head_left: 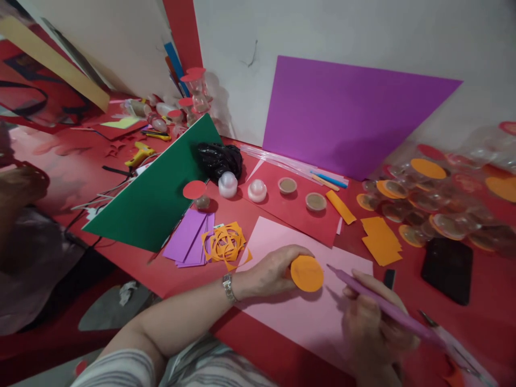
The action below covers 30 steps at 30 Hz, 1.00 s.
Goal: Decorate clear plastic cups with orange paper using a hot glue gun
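Note:
My left hand [274,271], with a watch [229,287] on its wrist, is closed round the edge of an orange paper disc [307,273]. Whatever may lie under the disc is hidden. In my right hand [374,317] is a purple pen-shaped tool [382,306], its thin dark tip just right of the disc and apart from it. Both hands are over a pink sheet [274,242]. Orange ring-shaped offcuts [226,244] and purple paper pieces [187,242] lie to the left. Orange paper squares [381,242] lie to the right.
A green board [161,188] stands slanted at left, with a person [24,242] beyond it. Two sand-filled cups [315,202] and two white domes [257,190] stand ahead. At right are clustered clear cups [447,226], a black phone [447,269] and scissors [455,344].

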Available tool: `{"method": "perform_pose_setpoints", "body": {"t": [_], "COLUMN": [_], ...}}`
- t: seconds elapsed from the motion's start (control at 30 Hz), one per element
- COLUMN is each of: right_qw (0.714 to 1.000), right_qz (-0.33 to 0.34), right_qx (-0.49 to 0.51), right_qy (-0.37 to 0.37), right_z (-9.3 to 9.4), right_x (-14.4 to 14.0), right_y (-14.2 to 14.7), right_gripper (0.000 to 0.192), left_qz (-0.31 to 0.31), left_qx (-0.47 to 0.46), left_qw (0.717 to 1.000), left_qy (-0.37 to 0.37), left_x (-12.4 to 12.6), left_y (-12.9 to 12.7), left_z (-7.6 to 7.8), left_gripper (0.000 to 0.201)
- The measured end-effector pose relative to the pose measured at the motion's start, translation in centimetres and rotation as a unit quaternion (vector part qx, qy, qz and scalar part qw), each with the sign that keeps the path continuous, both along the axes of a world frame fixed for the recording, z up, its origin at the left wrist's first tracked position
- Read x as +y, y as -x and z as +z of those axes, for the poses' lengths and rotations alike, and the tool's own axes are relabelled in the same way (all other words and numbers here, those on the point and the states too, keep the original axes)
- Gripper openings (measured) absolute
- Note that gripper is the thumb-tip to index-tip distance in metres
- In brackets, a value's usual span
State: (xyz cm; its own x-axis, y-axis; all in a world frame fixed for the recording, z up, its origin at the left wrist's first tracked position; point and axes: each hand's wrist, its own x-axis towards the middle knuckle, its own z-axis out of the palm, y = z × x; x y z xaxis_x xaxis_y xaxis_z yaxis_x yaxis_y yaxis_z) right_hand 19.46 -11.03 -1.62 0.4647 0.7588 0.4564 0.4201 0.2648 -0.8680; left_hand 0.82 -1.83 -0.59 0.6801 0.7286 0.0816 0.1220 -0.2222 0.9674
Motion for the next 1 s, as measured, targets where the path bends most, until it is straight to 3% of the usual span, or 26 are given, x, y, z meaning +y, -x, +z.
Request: {"method": "perform_pose_setpoints", "body": {"t": [0.17,0.3,0.5,0.73,1.0], "right_qw": [1.000,0.998,0.997,0.983,0.983], "right_qz": [-0.009,0.025,0.047,0.115,0.083], "right_qx": [-0.025,-0.049,-0.050,-0.144,-0.163], "right_qy": [0.011,0.003,0.018,0.015,0.020], "right_z": [0.8,1.4,1.6,3.2,3.4], "right_x": [0.3,0.5,0.5,1.3,1.5], "right_y": [0.2,0.1,-0.3,0.1,0.7], "right_gripper": [0.012,0.007,0.016,0.016,0.017], "left_qz": [-0.002,0.003,0.008,0.009,0.001], "left_qx": [-0.011,-0.003,0.010,0.011,0.006], "left_qw": [1.000,0.999,0.999,0.998,0.998], "left_qy": [0.029,0.032,0.051,0.061,0.068], "left_x": [0.2,0.3,0.2,0.2,0.3], "left_y": [-0.2,-0.3,-0.3,-0.3,-0.3], "left_z": [0.1,0.3,0.7,1.0,1.1], "left_gripper": [0.045,0.044,0.035,0.033,0.034]}}
